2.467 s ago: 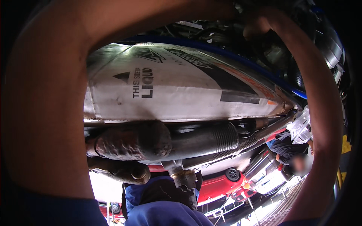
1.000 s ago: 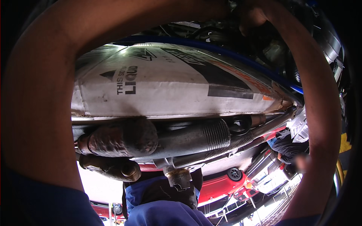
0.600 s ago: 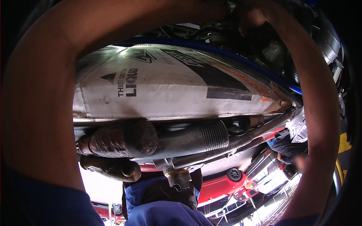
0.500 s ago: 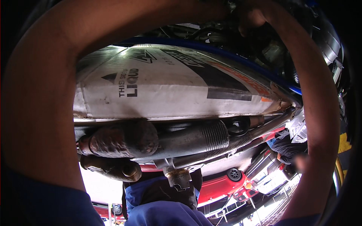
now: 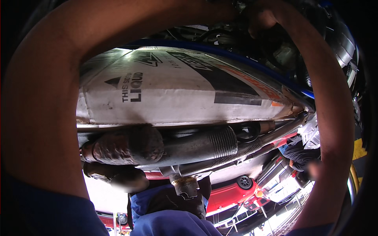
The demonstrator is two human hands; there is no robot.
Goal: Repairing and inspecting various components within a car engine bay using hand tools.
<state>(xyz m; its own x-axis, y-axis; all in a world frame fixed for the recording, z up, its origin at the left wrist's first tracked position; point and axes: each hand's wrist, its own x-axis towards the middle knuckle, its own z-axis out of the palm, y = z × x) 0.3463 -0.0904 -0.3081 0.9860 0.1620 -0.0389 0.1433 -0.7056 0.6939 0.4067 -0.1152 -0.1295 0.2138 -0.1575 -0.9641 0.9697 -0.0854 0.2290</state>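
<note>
Both my arms reach up into the dark underside of a vehicle (image 5: 208,33). My left hand (image 5: 232,11) is at the top centre among dim mechanical parts, its fingers lost in shadow. Just right of it, my right hand (image 5: 263,21) has its fingers curled against those parts; what they grip is too dark to make out. Below the hands run a blue rail (image 5: 220,49) and a long white printed cardboard sheet (image 5: 173,104). Under that lie a rusty exhaust canister (image 5: 122,145), a ribbed pipe (image 5: 199,143) and a metal bracket (image 5: 185,185).
A co-worker in dark clothing (image 5: 297,153) is at the right, beside a pale plastic-like item (image 5: 311,133). A red car (image 5: 228,196) and another vehicle (image 5: 275,181) stand in the background. Yellow markings (image 5: 358,147) show at the far right. Blue clothing (image 5: 173,224) fills the lower middle.
Since the first frame the cardboard and pipes sit a little further left in the picture, and my right hand is slightly higher and further left. The last second shows almost no movement.
</note>
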